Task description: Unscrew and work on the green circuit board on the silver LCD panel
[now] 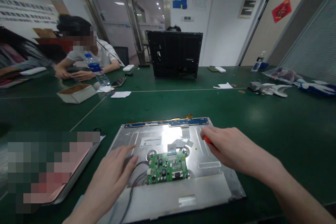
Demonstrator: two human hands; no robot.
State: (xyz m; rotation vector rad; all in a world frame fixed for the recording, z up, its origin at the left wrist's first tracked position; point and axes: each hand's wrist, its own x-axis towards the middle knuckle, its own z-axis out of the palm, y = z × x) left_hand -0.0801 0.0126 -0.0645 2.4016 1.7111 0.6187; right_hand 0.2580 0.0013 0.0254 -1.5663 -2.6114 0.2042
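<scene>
An LCD panel (220,189) lies on the table in front of me with its metal back up. Screwed to its middle is a green circuit board (168,168), with a ribbon cable (172,148) at its top edge and dark cables (132,189) running off its left side. Along the panel's far edge runs a narrow blue board (165,122). My left hand (114,171) rests on the panel's left side, fingers stretched out and holding nothing. Above the panel's right side, my right hand (227,147) is closed around an orange handle (207,140); the rest of that tool is hidden.
Left of the panel lies a flat framed sheet (86,161), partly blurred out. Farther back are a paper box (77,93), a water bottle (97,70) and an upright black monitor frame (174,54). White gloves (270,88) lie back right. A person (86,49) sits across the table.
</scene>
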